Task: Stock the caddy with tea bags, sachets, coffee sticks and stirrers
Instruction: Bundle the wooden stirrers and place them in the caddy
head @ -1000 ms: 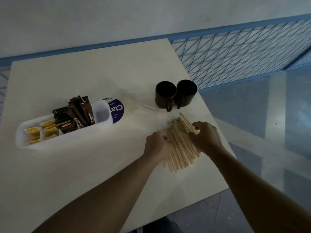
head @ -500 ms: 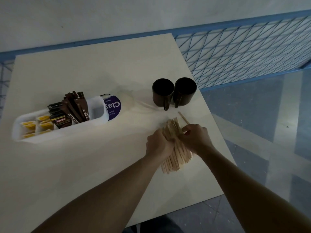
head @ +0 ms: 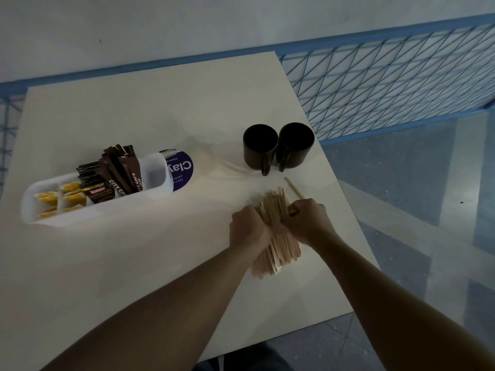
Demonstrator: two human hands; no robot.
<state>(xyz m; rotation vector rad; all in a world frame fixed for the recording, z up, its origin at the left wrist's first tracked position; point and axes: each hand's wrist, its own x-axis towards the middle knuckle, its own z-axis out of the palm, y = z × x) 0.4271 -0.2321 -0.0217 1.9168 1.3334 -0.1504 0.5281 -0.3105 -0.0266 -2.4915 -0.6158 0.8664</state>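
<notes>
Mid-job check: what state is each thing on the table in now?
Caddy: upright, right-end compartment empty.
Coffee sticks: standing in caddy's middle.
Yellow packets: in caddy's left compartments.
Stirrers: bundled, between both hands.
Left hand: grips stirrers.
Right hand: grips stirrers.
Loose stirrer: flat on table, outside bundle.
Mugs: upright, side by side.

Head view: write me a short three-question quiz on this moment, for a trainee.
1. Short answer: what do the left hand and the right hand grip together?
2. True or false: the coffee sticks stand in the caddy.
3. How many dark mugs stand on the table? A one, B two, C three.
Key: 1 the bundle of stirrers; 2 true; 3 B.
</notes>
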